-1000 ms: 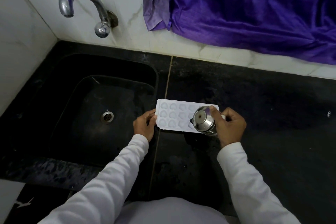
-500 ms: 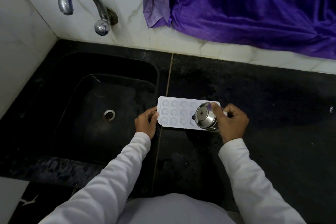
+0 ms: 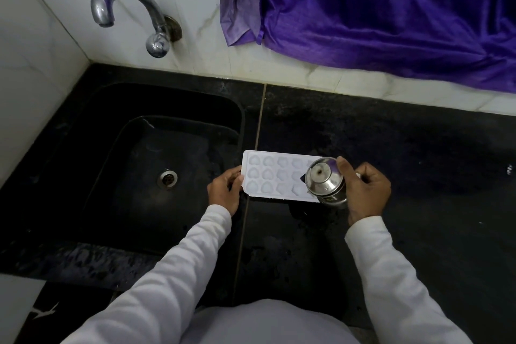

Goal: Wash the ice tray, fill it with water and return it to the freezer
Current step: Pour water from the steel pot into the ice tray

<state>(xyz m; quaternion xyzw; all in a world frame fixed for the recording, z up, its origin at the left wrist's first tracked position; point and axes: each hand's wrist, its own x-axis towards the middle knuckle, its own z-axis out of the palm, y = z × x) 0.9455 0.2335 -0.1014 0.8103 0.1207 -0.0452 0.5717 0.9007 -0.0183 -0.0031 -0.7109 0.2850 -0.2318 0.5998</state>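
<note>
A white ice tray [image 3: 275,174] with heart-shaped cells lies flat on the black counter [image 3: 405,153], just right of the sink. My left hand [image 3: 223,191] holds its left end between thumb and fingers. My right hand [image 3: 365,193] grips a small steel vessel [image 3: 325,180], tilted over the tray's right end and hiding the cells there. No stream of water is visible.
The black sink [image 3: 92,165] with its drain [image 3: 167,178] lies to the left, under a chrome tap [image 3: 131,12] on the white tiled wall. A purple cloth [image 3: 385,8] hangs at the back right.
The tray, vessel and both hands stay as they were relative to each other. The view has shifted slightly.
</note>
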